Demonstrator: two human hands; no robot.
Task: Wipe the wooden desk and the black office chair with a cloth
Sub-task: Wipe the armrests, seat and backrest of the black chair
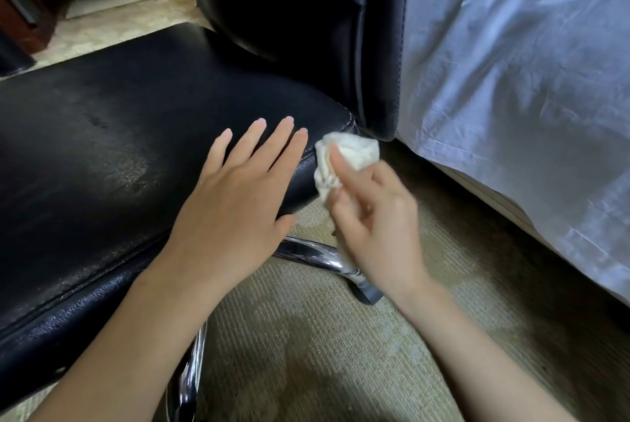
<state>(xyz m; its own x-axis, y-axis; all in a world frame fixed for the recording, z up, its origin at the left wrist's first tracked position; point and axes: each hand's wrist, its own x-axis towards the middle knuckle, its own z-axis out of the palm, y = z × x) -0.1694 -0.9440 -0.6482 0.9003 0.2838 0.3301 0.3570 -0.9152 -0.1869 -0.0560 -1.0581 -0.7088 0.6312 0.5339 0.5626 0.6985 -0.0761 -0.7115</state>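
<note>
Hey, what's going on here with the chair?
A person is wiping a black office chair. The left hand lies flat on the seat near its edge, steadying it. The right hand holds a bunched white cloth against the seat's corner by the backrest. A white sheet hangs to the right.

no readable text, no label, no brand mark, no number, no sign on any surface in the head view, the worn black leather office chair seat and the crumpled white cloth both unmarked
</note>
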